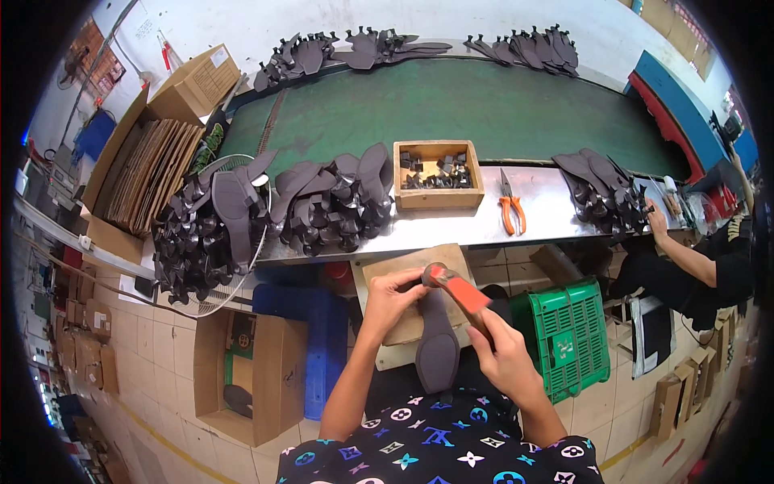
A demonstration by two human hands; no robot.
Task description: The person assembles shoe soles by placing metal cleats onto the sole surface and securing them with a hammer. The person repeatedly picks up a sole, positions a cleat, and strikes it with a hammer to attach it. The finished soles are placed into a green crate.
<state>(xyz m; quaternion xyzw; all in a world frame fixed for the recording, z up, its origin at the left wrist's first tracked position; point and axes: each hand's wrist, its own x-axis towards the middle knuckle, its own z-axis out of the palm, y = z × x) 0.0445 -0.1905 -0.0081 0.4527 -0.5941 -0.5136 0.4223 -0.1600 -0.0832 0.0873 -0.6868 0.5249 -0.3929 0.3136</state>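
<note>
A dark grey shoe sole lies lengthwise before me, its wide toe end toward my body. Its heel end is over a light wooden board. My left hand is closed around that heel end, fingers pinching it from the left. In my right hand is a hammer with a red-orange handle, gripped from the right. The round hammer head hangs over the heel end beside my left fingertips and hides part of it; whether they touch I cannot tell.
On the metal bench, orange-handled pliers lie beside a wooden box of small black pieces. Heeled soles are piled nearby and in a white wire basket. A green crate stands right, a cardboard box left. A co-worker's hand touches the right pile.
</note>
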